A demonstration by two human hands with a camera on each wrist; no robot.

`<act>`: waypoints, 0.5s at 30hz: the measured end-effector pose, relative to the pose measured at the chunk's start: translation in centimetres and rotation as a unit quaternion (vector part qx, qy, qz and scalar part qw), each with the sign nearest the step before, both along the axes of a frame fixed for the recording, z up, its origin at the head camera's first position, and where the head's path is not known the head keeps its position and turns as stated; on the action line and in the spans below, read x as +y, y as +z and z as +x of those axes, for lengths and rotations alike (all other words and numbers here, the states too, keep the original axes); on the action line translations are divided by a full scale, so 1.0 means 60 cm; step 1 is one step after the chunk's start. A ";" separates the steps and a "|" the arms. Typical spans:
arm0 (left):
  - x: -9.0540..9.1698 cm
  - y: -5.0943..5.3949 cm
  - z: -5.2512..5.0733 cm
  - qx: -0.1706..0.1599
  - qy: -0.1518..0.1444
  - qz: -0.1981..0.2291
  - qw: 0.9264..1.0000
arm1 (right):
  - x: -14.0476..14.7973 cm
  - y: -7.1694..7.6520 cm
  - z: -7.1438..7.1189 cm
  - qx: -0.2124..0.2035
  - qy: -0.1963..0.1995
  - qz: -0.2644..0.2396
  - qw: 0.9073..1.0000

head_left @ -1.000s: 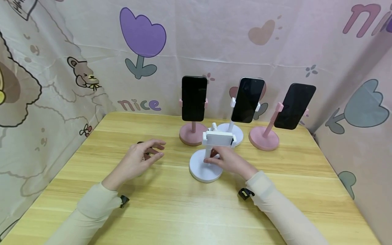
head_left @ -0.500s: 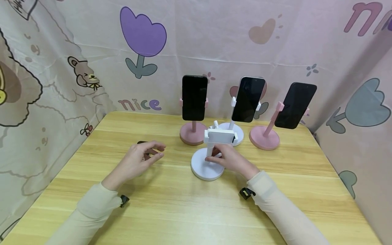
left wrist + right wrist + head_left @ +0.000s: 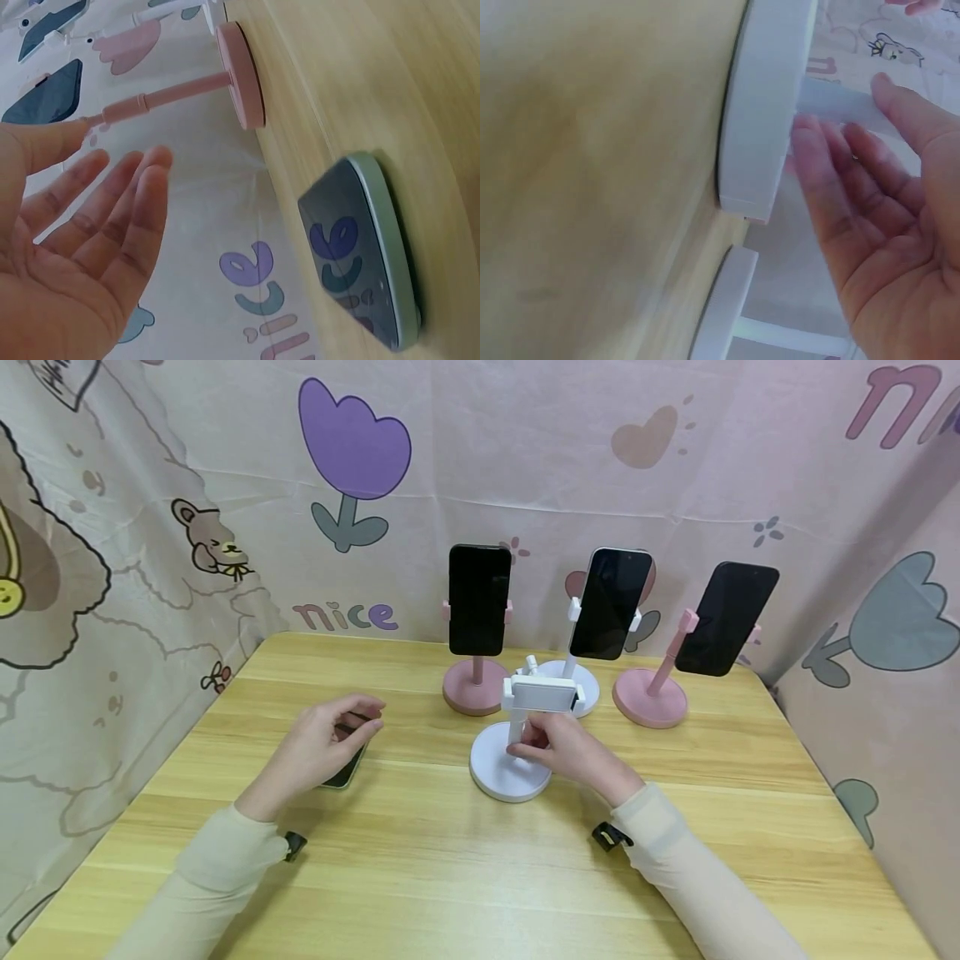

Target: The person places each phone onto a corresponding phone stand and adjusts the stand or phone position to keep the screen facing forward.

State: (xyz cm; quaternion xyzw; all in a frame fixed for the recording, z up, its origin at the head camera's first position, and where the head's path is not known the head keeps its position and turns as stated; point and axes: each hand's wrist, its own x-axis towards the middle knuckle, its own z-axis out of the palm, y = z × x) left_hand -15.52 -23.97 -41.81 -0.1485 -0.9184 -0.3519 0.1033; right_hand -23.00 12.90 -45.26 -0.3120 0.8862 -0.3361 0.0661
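My right hand (image 3: 566, 747) holds the post of a white phone stand (image 3: 510, 772) at the middle of the table, its thumb and fingers about the post just above the round base. The stand's clamp (image 3: 542, 693) at the top has no phone in it. In the right wrist view the base (image 3: 765, 105) is close to my fingertips. Over on the left, my left hand (image 3: 315, 743) hovers with relaxed fingers above a phone (image 3: 347, 770) lying on the table. The left wrist view shows this phone (image 3: 360, 255) with a pale green edge, apart from the hand, whose fingers hold nothing.
Behind the white stand, a pink stand (image 3: 472, 687), another white stand (image 3: 587, 689) and a second pink stand (image 3: 651, 700) each bear an upright dark-screened phone. A printed cloth (image 3: 510, 460) hangs along the table's back edge.
The white stand has slid slightly right and back with my right hand on it. My left hand has shifted a little left, so more of the lying phone shows.
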 end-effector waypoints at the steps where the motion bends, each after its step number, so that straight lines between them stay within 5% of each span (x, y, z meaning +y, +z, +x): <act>1: -0.002 0.000 0.000 0.007 0.005 -0.002 1.000 | 0.001 0.002 0.002 0.002 0.004 0.006 1.000; 5: -0.013 0.001 -0.001 0.022 0.024 -0.018 0.999 | 0.000 0.008 0.015 -0.006 0.033 0.023 0.999; 15: -0.042 -0.004 0.004 -0.009 0.065 -0.047 0.997 | -0.048 0.023 0.064 0.010 0.099 0.034 0.994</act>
